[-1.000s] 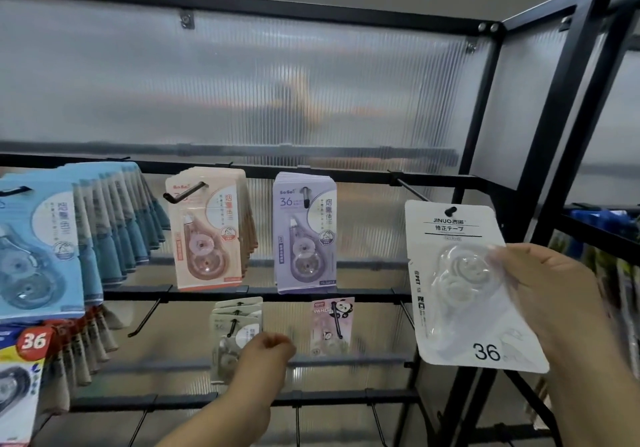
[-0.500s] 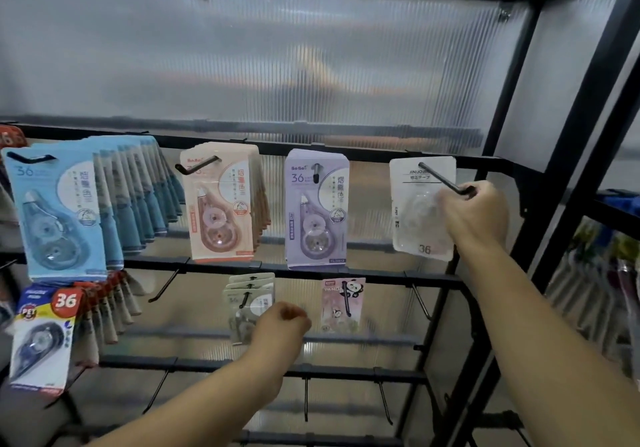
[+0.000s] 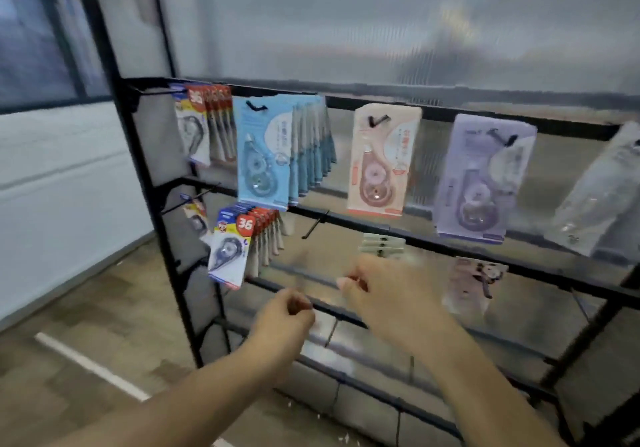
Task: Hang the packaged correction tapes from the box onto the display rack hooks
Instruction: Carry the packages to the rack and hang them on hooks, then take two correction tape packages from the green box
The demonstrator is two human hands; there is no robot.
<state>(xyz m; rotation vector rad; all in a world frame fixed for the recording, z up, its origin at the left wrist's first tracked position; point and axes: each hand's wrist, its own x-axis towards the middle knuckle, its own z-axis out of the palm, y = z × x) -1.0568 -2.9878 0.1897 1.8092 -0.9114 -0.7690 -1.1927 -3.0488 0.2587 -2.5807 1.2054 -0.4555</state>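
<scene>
Status: neither hand carried a pack. The left hand (image 3: 287, 311) was clenched on nothing, low in front of the rack (image 3: 438, 109). The right hand (image 3: 377, 294) sat just beside it with its back to the camera and fingers bent away; nothing showed in it, but I couldn't tell if the fingertips pinched anything. Well up and right of the right hand, a clear white pack (image 3: 595, 197) hung tilted on the top row, so I'd call that one done. Left of it on that row hung the purple pack (image 3: 481, 176), peach pack (image 3: 381, 162), blue packs (image 3: 263, 159) and red-labelled packs (image 3: 201, 124), with more red-labelled ones (image 3: 232, 245) up and left of the left hand. A bare hook (image 3: 315, 225) stood above the left hand, so there was room left. The box was out of view, so the remaining count was unknown. The clear pack was cut off by the frame edge with its hook hidden. The whole frame was motion-blurred, and the small packs (image 3: 382, 245) just above the right hand were unreadable.
</scene>
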